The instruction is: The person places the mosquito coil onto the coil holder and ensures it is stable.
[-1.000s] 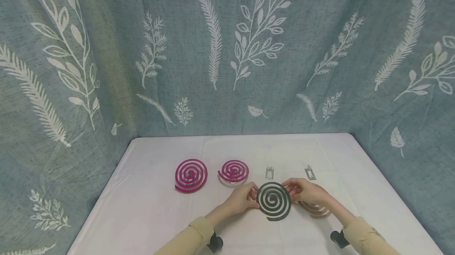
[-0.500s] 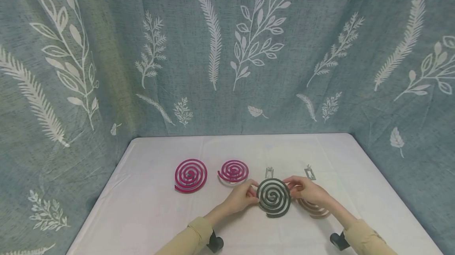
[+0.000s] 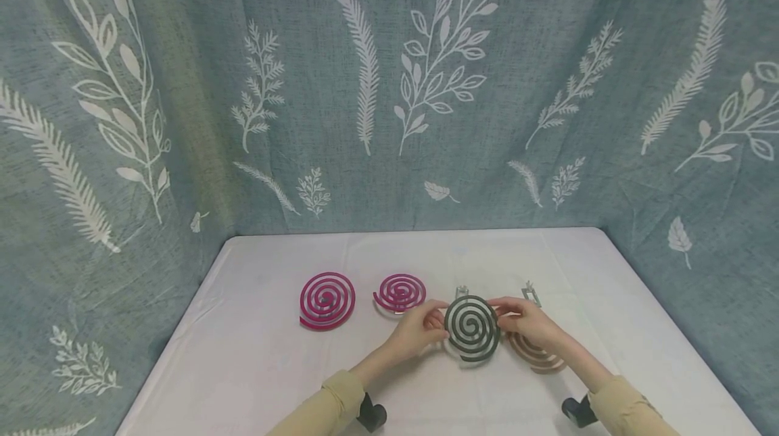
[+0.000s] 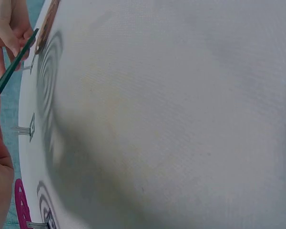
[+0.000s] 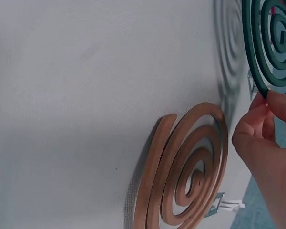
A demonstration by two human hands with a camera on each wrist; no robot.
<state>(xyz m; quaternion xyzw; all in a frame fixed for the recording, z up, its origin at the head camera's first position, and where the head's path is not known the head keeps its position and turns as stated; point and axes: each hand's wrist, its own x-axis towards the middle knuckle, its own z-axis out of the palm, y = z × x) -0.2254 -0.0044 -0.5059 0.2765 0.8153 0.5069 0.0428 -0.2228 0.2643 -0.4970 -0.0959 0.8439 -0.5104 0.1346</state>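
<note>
Above the white table (image 3: 274,375), the left hand (image 3: 420,331) and the right hand (image 3: 528,323) pinch the green coil (image 3: 471,324) at opposite edges, its face tilted toward the head camera. Under the right hand lies the brown coil (image 5: 165,167), partly hidden in the head view, a metal stand (image 3: 530,289) just beyond; one pink coil (image 3: 399,292) lies near the left hand.

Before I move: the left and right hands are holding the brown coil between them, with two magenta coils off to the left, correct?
The colour is wrong: in the head view the left hand and right hand hold a dark green coil between them. Two magenta coils are indeed off to the left.
</note>
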